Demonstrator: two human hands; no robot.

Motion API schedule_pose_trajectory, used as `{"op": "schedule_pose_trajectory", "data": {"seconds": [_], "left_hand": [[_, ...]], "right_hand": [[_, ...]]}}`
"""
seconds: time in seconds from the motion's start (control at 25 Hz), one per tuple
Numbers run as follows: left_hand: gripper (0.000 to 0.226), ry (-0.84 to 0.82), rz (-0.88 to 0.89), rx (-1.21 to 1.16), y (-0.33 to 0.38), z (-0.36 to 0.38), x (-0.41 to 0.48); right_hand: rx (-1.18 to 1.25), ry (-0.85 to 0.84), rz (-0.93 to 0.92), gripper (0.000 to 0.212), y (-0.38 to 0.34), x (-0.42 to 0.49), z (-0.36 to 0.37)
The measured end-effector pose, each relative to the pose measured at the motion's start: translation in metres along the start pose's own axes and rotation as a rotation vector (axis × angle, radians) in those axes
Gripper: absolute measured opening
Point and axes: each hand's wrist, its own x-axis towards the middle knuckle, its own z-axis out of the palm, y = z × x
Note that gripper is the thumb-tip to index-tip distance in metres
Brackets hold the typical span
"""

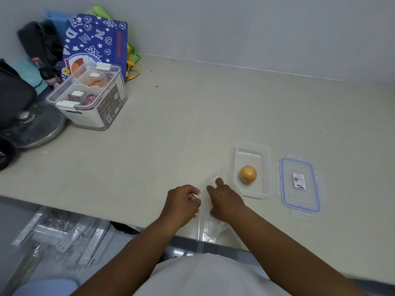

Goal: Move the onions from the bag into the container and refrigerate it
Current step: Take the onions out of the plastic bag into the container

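Observation:
A clear plastic bag lies at the counter's front edge. My left hand pinches the bag's open rim. My right hand reaches into the mouth of the bag; a bit of orange-brown shows beside its palm, but I cannot tell if the fingers grip it. To the right stands an open clear rectangular container with one yellow onion inside. Its blue-rimmed lid lies flat on the counter further right.
At the back left stand a white lidded storage box with food, a blue patterned bag, a round metal lid and dark bags. Plastic-wrapped metal parts lie on the floor below the beige counter.

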Motion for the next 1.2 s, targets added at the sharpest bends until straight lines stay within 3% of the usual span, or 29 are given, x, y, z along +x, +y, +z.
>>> {"op": "schedule_pose_trajectory", "data": {"seconds": [0.12, 0.24, 0.36, 0.52, 0.64, 0.76, 0.84, 1.04, 1.2], "left_hand": [[0.018, -0.011, -0.006, 0.001, -0.001, 0.000, -0.001], [0.017, -0.016, -0.006, -0.003, -0.002, 0.001, -0.003], [0.017, -0.009, -0.013, -0.011, -0.001, 0.001, -0.003], [0.018, 0.006, -0.023, -0.045, -0.001, 0.001, -0.002], [0.018, 0.011, -0.032, -0.061, -0.001, 0.001, -0.002], [0.017, 0.013, -0.026, -0.066, -0.003, 0.001, -0.002], [0.017, 0.015, -0.020, -0.071, -0.002, 0.003, -0.001], [0.018, 0.022, -0.029, -0.092, -0.001, 0.005, -0.001], [0.018, 0.019, -0.034, -0.097, -0.001, 0.006, -0.002]], "right_hand": [[-0.044, -0.070, -0.004, 0.035, 0.003, -0.004, 0.003], [-0.001, -0.003, -0.037, 0.034, 0.004, -0.014, -0.007], [0.101, 0.189, -0.142, 0.044, 0.007, -0.037, -0.028], [0.395, 0.571, -0.247, 0.056, 0.028, -0.068, -0.064], [0.577, 0.744, -0.091, 0.056, 0.056, -0.057, -0.079], [0.777, 0.653, 0.237, 0.057, 0.091, -0.025, -0.082], [0.742, 0.559, 0.360, 0.059, 0.114, 0.002, -0.075], [0.579, 0.358, 0.409, 0.060, 0.141, 0.059, -0.056], [0.584, 0.325, 0.458, 0.058, 0.152, 0.084, -0.041]]}}
